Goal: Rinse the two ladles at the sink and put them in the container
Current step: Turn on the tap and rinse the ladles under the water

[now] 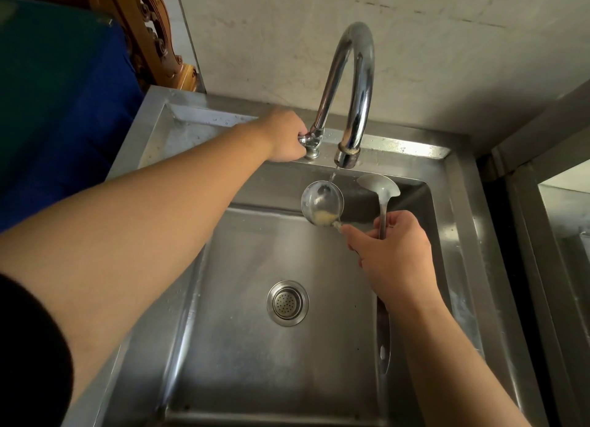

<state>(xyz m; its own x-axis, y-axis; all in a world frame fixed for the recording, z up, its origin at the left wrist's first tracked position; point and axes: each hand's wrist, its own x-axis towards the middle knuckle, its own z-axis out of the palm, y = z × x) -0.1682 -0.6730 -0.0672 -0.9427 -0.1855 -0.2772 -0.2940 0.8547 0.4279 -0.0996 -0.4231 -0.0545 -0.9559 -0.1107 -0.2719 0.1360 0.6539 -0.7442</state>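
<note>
My right hand [394, 254] grips the handles of both steel ladles over the sink [223, 346]. The round ladle [322, 203] is held bowl-up under the tap spout [346, 156]. A thin stream of water runs into it, and yellowish residue lies at its near edge. The second ladle [378, 185] stands beside it to the right, its bowl tilted away, its long handle passing down behind my wrist. My left hand [285, 137] is closed around the tap handle [305, 137] at the base of the curved chrome tap. No container is in view.
The sink drain strainer [288, 302] sits in the middle of the basin floor. A pale wall rises behind the tap. Carved wooden furniture [156, 37] and a blue-green surface [57, 107] stand at the left. A second steel unit [555, 235] adjoins on the right.
</note>
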